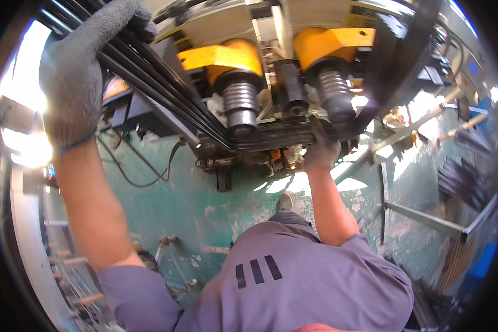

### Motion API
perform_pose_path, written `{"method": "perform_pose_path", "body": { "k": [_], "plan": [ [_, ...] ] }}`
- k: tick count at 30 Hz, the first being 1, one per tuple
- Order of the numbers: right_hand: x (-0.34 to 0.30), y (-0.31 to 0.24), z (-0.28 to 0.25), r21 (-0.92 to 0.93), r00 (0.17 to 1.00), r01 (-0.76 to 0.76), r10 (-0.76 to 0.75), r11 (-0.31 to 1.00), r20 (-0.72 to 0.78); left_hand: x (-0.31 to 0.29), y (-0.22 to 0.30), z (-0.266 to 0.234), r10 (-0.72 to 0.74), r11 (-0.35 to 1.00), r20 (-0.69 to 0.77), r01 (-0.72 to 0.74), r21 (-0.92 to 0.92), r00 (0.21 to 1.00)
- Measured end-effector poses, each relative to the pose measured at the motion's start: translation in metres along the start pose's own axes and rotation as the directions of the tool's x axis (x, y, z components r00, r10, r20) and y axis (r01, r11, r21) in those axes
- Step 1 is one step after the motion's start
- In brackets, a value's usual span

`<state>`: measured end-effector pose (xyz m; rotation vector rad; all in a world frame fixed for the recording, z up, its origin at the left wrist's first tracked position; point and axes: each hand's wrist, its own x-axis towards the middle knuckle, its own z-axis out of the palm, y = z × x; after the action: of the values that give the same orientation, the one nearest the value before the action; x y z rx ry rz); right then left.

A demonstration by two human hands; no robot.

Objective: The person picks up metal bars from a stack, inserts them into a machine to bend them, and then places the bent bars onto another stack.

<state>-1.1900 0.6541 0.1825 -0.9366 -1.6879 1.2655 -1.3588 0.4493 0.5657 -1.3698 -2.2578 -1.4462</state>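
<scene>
A bundle of black metal tubes (166, 91), bent into a wide U, lies across the front of a machine. My left hand (74, 77), in a grey glove, is closed round its left leg at the upper left. My right hand (322, 150), also gloved, grips the low middle stretch, one finger reaching up over the tubes; its other fingers are partly hidden. The right leg (395, 66) rises to the upper right, smeared by motion. Behind the middle stretch stand two yellow machine heads (232, 58) with ribbed steel cylinders (240, 102).
A black block (290, 88) sits between the cylinders. Cables (144, 180) hang at the machine's left. At the right are a metal frame (426, 218) and a pile of dark tubes (465, 182). A metal stand (174, 260) is at the lower left, on worn green floor (149, 205).
</scene>
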Motion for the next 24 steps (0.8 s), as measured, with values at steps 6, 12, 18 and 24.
{"method": "perform_pose_path", "body": {
  "k": [6,12,18,24],
  "plan": [
    [-0.093,-0.004,-0.039,0.585,0.945,-0.251,0.064,0.771,0.321,-0.115,0.121,0.021,-0.274,0.916,-0.64,0.399,0.055,0.718],
    [-0.137,-0.025,-0.053,0.615,0.673,-0.414,-0.23,0.671,0.703,-0.274,0.085,-0.108,-0.213,0.969,-0.491,0.121,-0.214,0.844],
    [-0.214,-0.08,-0.009,0.472,0.323,-0.612,-0.344,0.634,0.882,-0.414,0.162,-0.169,-0.522,0.816,-0.679,0.536,-0.219,0.517],
    [-0.348,-0.142,0.044,0.294,-0.067,-0.244,-0.319,0.924,0.946,-0.552,0.184,-0.164,-0.332,0.718,-0.862,0.695,0.032,0.383]
  ]
}}
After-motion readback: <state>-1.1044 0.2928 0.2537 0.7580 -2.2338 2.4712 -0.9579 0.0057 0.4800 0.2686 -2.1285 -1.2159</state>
